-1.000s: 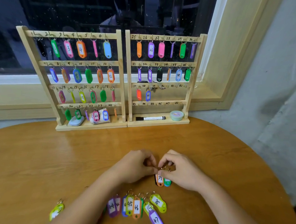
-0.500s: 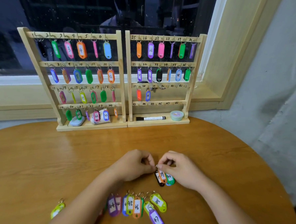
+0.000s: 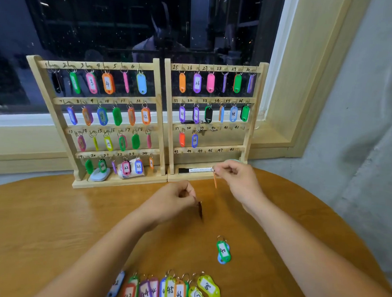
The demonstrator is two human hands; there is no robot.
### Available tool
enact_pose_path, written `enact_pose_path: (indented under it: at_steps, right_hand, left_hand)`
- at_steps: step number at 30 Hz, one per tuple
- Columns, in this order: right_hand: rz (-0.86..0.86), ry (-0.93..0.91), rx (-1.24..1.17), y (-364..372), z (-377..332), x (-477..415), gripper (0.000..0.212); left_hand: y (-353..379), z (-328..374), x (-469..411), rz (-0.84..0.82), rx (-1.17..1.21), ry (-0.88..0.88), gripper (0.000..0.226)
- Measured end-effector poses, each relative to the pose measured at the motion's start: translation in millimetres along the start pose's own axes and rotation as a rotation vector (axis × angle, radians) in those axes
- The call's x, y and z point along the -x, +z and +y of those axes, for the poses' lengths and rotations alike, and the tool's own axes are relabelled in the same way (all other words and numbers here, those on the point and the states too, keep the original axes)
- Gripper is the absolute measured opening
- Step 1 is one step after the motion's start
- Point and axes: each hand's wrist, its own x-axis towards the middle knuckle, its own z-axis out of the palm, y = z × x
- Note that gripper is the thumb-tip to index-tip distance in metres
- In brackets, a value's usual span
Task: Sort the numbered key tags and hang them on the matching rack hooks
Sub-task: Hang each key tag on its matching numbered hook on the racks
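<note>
Orange plastic seen edge-on is all that shows of the orange tag pinched at its ring by the right hand, so its number cannot be read. Half a second ago both hands sat together over the middle of the counter, working one cluster of tags. Now they are apart and lifted toward the racks.

The left hand pinches a dark tag, too blurred to read. The green tag marked 40 has dropped out of the cluster and lies flat on the counter between the forearms, on top of a blue tag that is mostly covered.

Both held tags hang with the long axis close to vertical and the ring end up at the fingertips. The dark one leans slightly, its lower end toward the right. The green tag's long axis runs toward the racks, ring end farthest from the person.

The orange tag hangs just in front of the base of the right rack, near the marker, whose far end the right hand hides. The left rack stands touching it. A row of tags along the near counter edge is cut off by the frame, and several numbers there are only partly legible.
</note>
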Motion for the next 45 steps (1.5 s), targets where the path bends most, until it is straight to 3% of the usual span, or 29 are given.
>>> enact_pose_path:
  at_steps: [10,23,32,40,45]
  right_hand:
    - [0.179,0.074,-0.066,8,-44,-89,0.014]
    - [0.152,0.054,0.131,25,-54,-104,0.025]
    - [0.111,0.062,0.073,4,-28,-54,0.013]
    - [-0.012,0.104,0.021,-10,12,25,0.013]
    - [-0.085,0.144,0.144,-17,34,61,0.017]
  left_hand:
    - [-31,27,-46,0.159,-0.112,0.102,0.002]
    - [-58,76,-118,0.272,-0.233,0.192,0.005]
    - [-52,88,-163,0.406,-0.395,0.143,0.011]
    - [-48,77,-166,0.454,-0.304,0.105,0.007]
    - [-44,74,-141,0.448,-0.238,0.141,0.005]
